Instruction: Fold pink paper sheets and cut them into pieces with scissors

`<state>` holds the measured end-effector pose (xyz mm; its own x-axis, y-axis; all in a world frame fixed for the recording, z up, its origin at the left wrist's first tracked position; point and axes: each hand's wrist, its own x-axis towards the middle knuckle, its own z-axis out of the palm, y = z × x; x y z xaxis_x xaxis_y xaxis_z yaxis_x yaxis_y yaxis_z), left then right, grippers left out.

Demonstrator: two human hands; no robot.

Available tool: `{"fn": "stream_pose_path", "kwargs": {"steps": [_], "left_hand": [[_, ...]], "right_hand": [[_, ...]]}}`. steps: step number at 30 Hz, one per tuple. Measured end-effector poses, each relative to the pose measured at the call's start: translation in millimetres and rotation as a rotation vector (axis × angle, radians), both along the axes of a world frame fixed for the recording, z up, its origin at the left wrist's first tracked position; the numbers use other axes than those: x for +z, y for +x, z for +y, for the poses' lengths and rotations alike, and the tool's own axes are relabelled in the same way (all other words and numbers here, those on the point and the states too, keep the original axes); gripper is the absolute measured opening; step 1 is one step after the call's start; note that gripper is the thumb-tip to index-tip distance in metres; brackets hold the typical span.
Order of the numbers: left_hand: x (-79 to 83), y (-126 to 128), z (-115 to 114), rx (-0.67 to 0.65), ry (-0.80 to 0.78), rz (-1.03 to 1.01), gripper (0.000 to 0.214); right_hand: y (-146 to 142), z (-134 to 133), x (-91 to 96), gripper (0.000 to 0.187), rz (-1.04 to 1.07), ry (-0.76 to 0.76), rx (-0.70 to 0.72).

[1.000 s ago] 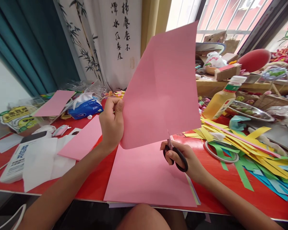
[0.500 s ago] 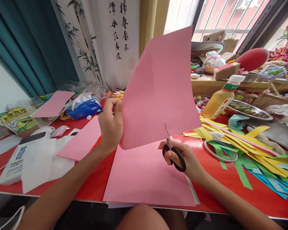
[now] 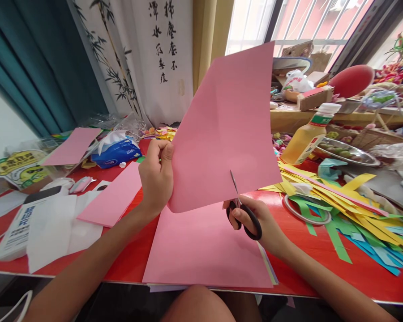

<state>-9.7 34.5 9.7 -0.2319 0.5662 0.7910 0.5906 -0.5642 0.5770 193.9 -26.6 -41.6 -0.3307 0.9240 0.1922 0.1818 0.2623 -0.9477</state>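
A large pink sheet of paper (image 3: 235, 116) is held up in the air, its left edge pinched between the thumb and fingers of my left hand (image 3: 157, 176). My right hand (image 3: 260, 221) grips black-handled scissors (image 3: 251, 223) by their loops. One blade shows in front of the sheet near its lower edge, pointing up; where the other blade lies I cannot make out. Below, a stack of paper (image 3: 201, 255) with a pink sheet on top lies at the table's front edge, with other pale colours peeking out at its right side.
On the red table (image 3: 298, 264), cut paper strips (image 3: 349, 205) in yellow, green and blue lie to the right beside a juice bottle (image 3: 305, 138). Folded pink paper (image 3: 112, 197), a blue tissue pack (image 3: 116, 152) and a white box (image 3: 16, 232) are at left.
The view has shifted slightly. The pink sheet and both hands keep nearly the same pose, and the scissors stay at the sheet's lower edge.
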Motion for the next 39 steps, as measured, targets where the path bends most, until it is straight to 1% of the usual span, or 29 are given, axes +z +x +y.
{"fn": "stream_pose_path", "kwargs": {"steps": [13,23,30,39], "left_hand": [[1.4,0.0,-0.5,0.008,0.028,-0.005,0.022],[1.1,2.7,-4.3,-0.027,-0.019,-0.001,0.021],[1.9,4.2,-6.1,-0.03,-0.025,-0.003,0.02],[2.9,4.3,-7.2,-0.022,-0.037,0.006,0.021]], "right_hand": [[-4.9,0.2,0.5,0.029,0.026,-0.018,-0.025],[-5.7,-2.9,8.4,0.042,-0.001,-0.011,-0.066],[-6.2,-3.7,9.7,0.041,-0.009,-0.032,-0.084],[-3.6,-1.3,2.4,0.035,-0.014,-0.054,-0.097]]}}
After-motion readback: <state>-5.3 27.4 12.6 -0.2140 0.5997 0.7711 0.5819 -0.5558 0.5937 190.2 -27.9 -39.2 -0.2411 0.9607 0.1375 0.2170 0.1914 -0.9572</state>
